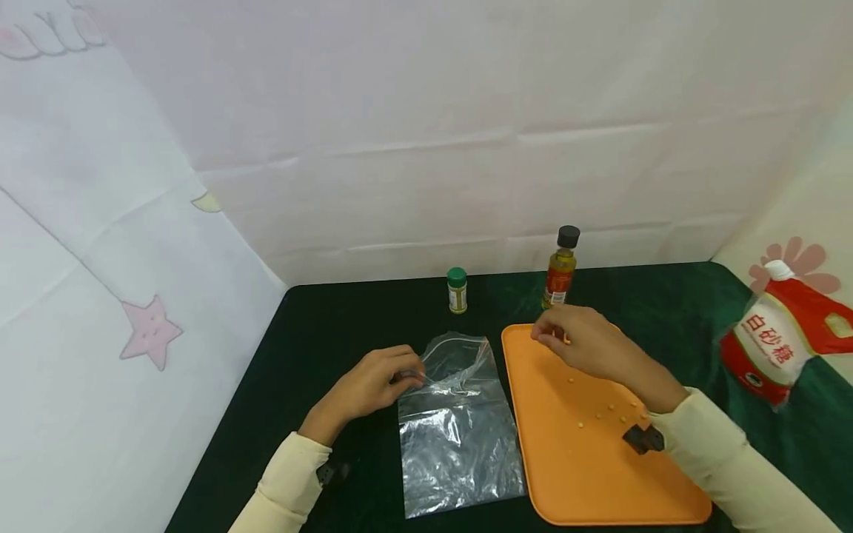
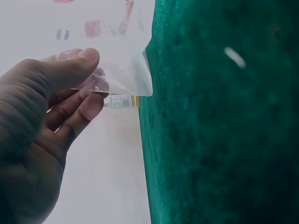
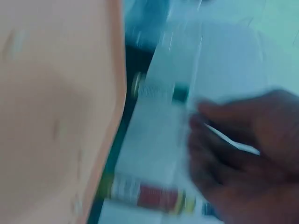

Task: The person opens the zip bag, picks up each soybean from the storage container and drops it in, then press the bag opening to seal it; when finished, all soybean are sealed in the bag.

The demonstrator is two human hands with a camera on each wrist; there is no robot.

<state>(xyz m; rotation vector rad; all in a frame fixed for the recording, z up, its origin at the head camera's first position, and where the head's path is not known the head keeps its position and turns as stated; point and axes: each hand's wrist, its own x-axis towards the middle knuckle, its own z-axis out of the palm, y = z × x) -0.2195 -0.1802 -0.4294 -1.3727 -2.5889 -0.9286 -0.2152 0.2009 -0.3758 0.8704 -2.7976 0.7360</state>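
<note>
A clear zip bag [image 1: 460, 437] lies flat beside the tray, its mouth end raised. My left hand [image 1: 375, 385] pinches the bag's edge between thumb and fingers; in the left wrist view the see-through plastic [image 2: 126, 70] spreads out from the thumb [image 2: 77, 67]. Over the far left corner of the orange tray [image 1: 566, 481] hovers my right hand [image 1: 589, 340], fingers bent and fingertips close together. The right hand [image 3: 238, 144] is blurred in its wrist view, and I cannot tell whether it holds anything. Several small yellowish pieces [image 1: 611, 406] are scattered on the tray.
Behind the bag stands a small green-capped jar [image 1: 457, 292]. An oil bottle [image 1: 560, 272] with a black cap is upright just past the tray's far edge. To the right is a red and white sugar pouch [image 1: 766, 337]. Dark green cloth [image 1: 360, 318] covers the table.
</note>
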